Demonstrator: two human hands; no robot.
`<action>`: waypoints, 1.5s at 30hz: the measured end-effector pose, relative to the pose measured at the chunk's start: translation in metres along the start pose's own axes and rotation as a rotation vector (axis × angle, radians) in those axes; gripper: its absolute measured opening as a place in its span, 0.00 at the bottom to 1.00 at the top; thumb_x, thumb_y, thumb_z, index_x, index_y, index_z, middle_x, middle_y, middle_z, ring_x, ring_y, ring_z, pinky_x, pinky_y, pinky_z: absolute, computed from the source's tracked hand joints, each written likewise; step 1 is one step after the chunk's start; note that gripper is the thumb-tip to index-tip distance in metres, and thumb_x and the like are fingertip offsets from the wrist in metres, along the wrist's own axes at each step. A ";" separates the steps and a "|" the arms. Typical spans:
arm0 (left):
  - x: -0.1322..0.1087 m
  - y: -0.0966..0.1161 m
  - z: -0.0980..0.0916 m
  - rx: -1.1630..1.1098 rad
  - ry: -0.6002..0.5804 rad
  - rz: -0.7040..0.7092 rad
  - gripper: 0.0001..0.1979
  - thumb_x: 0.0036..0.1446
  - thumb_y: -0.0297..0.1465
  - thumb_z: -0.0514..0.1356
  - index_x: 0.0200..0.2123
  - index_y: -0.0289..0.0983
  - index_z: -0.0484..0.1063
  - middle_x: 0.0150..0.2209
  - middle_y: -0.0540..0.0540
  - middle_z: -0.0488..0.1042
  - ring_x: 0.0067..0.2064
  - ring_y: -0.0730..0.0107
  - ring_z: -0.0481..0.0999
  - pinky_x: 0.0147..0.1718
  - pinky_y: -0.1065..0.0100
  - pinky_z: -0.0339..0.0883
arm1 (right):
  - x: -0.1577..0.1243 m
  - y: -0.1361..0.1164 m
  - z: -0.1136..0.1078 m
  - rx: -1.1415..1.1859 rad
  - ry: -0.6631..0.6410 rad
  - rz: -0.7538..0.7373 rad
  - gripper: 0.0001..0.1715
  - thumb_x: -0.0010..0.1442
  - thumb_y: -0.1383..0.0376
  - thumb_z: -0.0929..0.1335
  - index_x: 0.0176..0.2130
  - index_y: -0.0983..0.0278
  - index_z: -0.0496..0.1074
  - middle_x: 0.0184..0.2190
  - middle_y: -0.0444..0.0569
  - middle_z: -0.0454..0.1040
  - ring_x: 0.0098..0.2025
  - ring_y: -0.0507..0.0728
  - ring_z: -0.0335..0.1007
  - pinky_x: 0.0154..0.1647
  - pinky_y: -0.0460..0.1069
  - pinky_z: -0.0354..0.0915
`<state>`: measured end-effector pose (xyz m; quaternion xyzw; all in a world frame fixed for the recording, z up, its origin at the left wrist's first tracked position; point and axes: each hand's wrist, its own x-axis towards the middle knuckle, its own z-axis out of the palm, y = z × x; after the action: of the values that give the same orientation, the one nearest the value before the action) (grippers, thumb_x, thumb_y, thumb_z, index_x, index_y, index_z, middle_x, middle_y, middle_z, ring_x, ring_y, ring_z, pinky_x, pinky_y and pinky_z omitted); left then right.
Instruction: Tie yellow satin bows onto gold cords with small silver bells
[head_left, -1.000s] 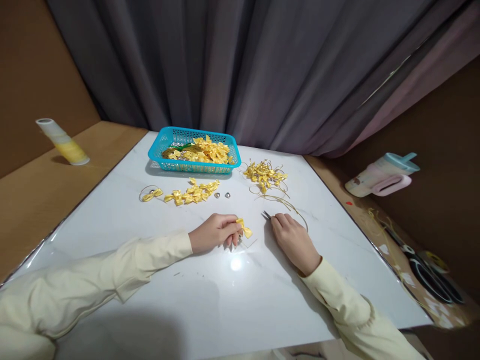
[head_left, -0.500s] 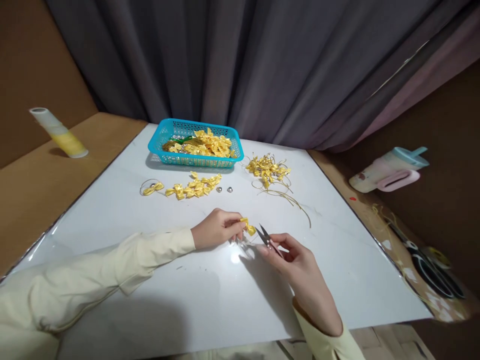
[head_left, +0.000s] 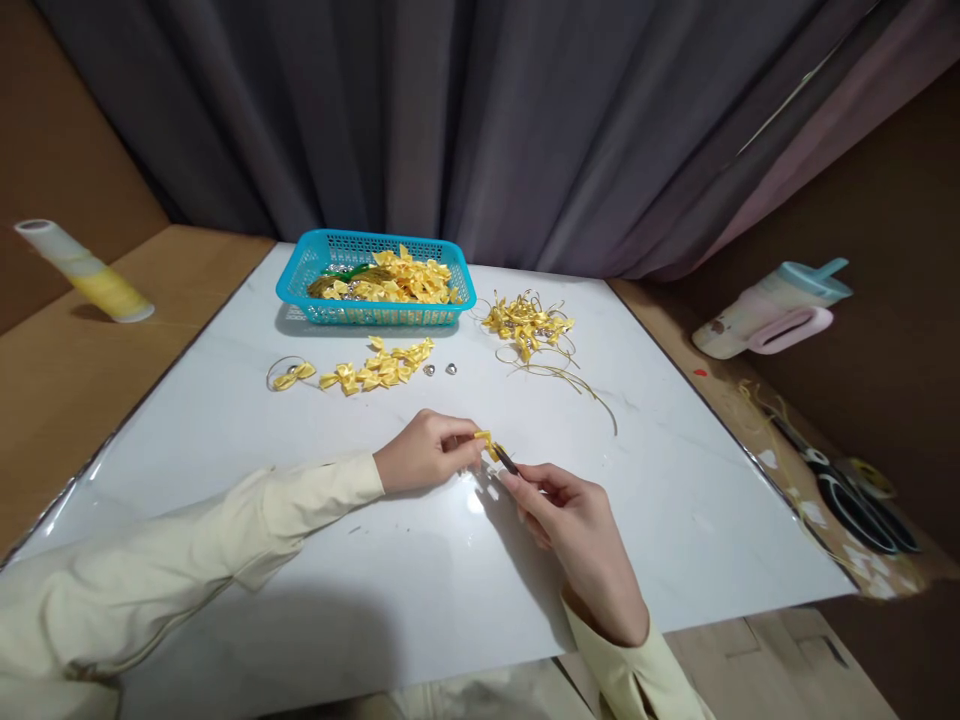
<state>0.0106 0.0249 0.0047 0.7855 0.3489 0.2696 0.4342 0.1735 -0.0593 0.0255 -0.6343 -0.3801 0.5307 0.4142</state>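
Two hands worked close together over the white tabletop (head_left: 675, 490)! Left hand (head_left: 427, 452) had a small yellow bow (head_left: 485, 440) pinched at its fingertips, just above the middle of the surface, and right hand (head_left: 574, 515) gripped dark-bladed snips (head_left: 507, 460), tips right at the bow, contact too small to tell! Beyond them lay a row of loose bows (head_left: 384, 368), two silvery beads (head_left: 451, 369) and a blue basket (head_left: 294, 273)
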 end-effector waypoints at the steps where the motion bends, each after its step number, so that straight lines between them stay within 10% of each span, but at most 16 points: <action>1: 0.000 0.000 0.000 0.011 0.000 0.002 0.13 0.56 0.30 0.53 0.23 0.33 0.72 0.20 0.49 0.72 0.23 0.77 0.67 0.24 0.77 0.59 | 0.000 0.000 0.000 0.000 -0.005 0.003 0.22 0.45 0.53 0.72 0.31 0.70 0.74 0.14 0.38 0.55 0.17 0.45 0.44 0.16 0.43 0.40; 14: 0.003 -0.002 0.000 -0.305 -0.069 -0.067 0.13 0.57 0.32 0.53 0.24 0.32 0.70 0.22 0.49 0.72 0.23 0.77 0.68 0.24 0.76 0.62 | 0.000 -0.002 0.001 -0.079 -0.024 -0.028 0.21 0.46 0.51 0.71 0.28 0.68 0.73 0.15 0.39 0.57 0.18 0.46 0.44 0.16 0.44 0.42; 28: 0.006 -0.006 -0.002 -0.485 -0.175 -0.140 0.16 0.57 0.37 0.53 0.23 0.31 0.69 0.22 0.47 0.72 0.21 0.77 0.67 0.21 0.74 0.61 | 0.005 0.008 -0.009 -0.470 0.018 -0.413 0.17 0.54 0.55 0.66 0.28 0.67 0.73 0.20 0.45 0.66 0.23 0.49 0.54 0.23 0.44 0.55; 45: 0.008 -0.007 -0.006 -0.600 -0.228 -0.186 0.15 0.53 0.38 0.56 0.24 0.31 0.70 0.21 0.46 0.71 0.21 0.77 0.67 0.19 0.74 0.60 | 0.046 -0.019 -0.045 -0.480 -0.344 -0.381 0.18 0.50 0.54 0.70 0.37 0.64 0.76 0.37 0.51 0.78 0.34 0.56 0.71 0.35 0.49 0.67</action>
<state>0.0091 0.0371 0.0023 0.6127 0.2733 0.2300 0.7050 0.2240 -0.0151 0.0309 -0.5327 -0.6697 0.4384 0.2747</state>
